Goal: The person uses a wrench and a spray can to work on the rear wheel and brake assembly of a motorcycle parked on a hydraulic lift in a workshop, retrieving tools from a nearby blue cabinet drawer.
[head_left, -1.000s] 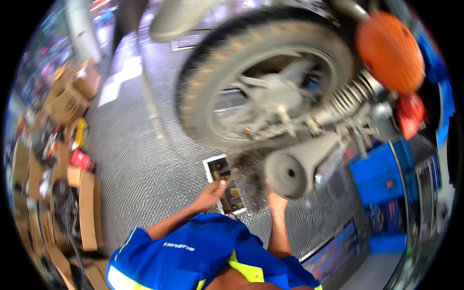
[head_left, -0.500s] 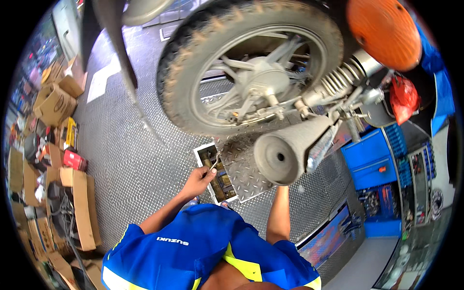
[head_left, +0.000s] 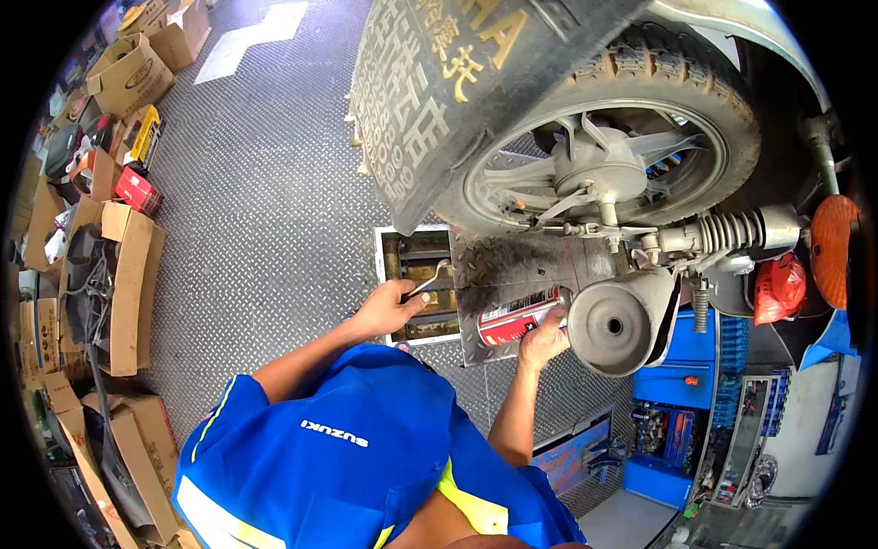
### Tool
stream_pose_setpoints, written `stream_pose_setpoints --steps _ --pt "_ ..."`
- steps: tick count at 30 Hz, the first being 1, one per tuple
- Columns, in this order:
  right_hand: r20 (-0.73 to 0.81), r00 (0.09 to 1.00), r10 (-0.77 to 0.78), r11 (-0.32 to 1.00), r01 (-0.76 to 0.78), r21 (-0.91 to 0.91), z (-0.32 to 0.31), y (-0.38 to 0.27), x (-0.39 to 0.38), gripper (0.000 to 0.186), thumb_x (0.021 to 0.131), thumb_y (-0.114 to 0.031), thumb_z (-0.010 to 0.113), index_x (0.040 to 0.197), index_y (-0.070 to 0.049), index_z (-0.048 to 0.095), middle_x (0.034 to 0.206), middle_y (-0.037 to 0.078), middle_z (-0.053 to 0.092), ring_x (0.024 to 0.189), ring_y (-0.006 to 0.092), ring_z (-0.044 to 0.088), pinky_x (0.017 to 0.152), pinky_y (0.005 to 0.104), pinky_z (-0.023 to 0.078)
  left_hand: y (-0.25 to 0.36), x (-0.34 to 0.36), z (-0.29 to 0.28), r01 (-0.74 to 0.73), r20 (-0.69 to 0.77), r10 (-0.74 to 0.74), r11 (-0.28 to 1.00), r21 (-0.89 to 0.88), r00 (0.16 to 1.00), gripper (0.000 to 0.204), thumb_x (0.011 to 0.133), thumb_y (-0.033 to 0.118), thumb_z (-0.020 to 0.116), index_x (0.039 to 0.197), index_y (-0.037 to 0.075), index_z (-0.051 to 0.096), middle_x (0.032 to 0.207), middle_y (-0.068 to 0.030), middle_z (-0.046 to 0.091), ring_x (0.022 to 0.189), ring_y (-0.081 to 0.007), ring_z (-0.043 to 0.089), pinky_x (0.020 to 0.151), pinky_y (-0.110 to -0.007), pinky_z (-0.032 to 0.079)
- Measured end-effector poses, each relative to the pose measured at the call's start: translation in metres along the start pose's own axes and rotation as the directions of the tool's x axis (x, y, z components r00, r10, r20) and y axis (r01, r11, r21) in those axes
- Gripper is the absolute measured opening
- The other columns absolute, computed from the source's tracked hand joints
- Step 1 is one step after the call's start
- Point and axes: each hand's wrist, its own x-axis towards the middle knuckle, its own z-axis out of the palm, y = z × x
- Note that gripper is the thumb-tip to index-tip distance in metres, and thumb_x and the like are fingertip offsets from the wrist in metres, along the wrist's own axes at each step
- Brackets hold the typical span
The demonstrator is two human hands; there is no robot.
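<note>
My left hand point(head_left: 389, 309) grips a small metal wrench point(head_left: 436, 279) over a white-framed rectangular opening point(head_left: 380, 279) in the checker-plate floor. My right hand point(head_left: 541, 339) holds a red and silver spray can point(head_left: 506, 324) lying sideways, just left of the round end of the muffler point(head_left: 596, 320). Above my hands are the motorcycle's rear wheel point(head_left: 732, 160) and shock absorber spring point(head_left: 730, 231), with a worn black mudflap point(head_left: 402, 137) hanging beside the tyre. Part of a dirty metal plate point(head_left: 503, 256) lies under the wheel.
Cardboard boxes point(head_left: 135, 288) and parts line the left side. A blue tool cabinet point(head_left: 672, 384) and glass case stand at the right, near a red plastic bag point(head_left: 779, 288) and an orange reflector point(head_left: 830, 252) on the motorcycle. Pale paper sheets point(head_left: 242, 41) lie on the floor above left.
My right hand, earlier mostly behind the muffler, now shows with a spray can in it. My view has shifted, bringing the mudflap into sight and moving the reflector toward the right edge.
</note>
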Motion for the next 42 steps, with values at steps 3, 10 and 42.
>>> stream_pose_setpoints --steps 3,10,42 --pt "-0.018 0.999 0.037 0.998 -0.036 0.049 0.008 -0.010 0.005 0.045 0.099 -0.022 0.060 0.129 0.011 0.058 0.136 0.023 0.059 0.122 0.0302 0.055 0.109 0.0415 0.036 0.005 -0.003 -0.008 0.034 0.032 -0.034 0.999 -0.012 0.999 0.040 0.098 0.028 0.064 0.075 -0.004 0.060 0.059 -0.0036 0.048 0.058 -0.0120 0.042 0.052 -0.039 0.035" --pt "-0.017 0.988 -0.152 0.987 0.151 -0.055 0.015 -0.024 0.021 0.051 0.097 -0.016 0.059 0.141 0.008 0.050 0.149 0.024 0.048 0.137 0.0326 0.044 0.117 0.0434 0.026 0.013 -0.008 -0.023 0.074 0.004 -0.074 0.997 -0.010 0.997 0.038 0.097 0.028 0.064 0.078 -0.005 0.062 0.059 -0.0066 0.050 0.059 -0.0128 0.045 0.054 -0.038 0.037" --pt "-0.008 0.841 -0.541 0.841 0.541 -0.001 -0.004 -0.048 -0.018 0.060 0.089 -0.019 0.075 0.137 -0.005 0.040 0.123 0.025 0.057 0.104 0.0380 0.062 0.092 0.0492 0.049 0.012 0.023 0.023 -0.119 0.119 0.115 0.993 0.026 0.986 0.040 0.100 0.027 0.061 0.076 -0.005 0.055 0.059 -0.0133 0.043 0.058 -0.0181 0.039 0.055 -0.042 0.035"
